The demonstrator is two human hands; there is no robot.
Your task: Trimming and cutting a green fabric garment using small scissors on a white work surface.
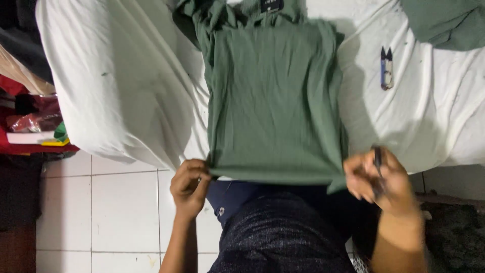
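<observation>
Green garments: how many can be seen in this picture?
2. One green garment lies flat on the white sheet, both hands at its near hem; another green garment sits at the top right corner, partly cut off.

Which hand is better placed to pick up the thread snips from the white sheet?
Probably the right hand: the thread snips lie on its side, while the left hand pinches the green garment's far corner.

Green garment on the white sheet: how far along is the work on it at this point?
Done: the green garment lies spread flat on the white sheet, collar end away from the person. In hand: the left hand and right hand each pinch a corner of its near hem; the right also holds a thin dark tool. Left: another green piece and the thread snips lie untouched.
</observation>
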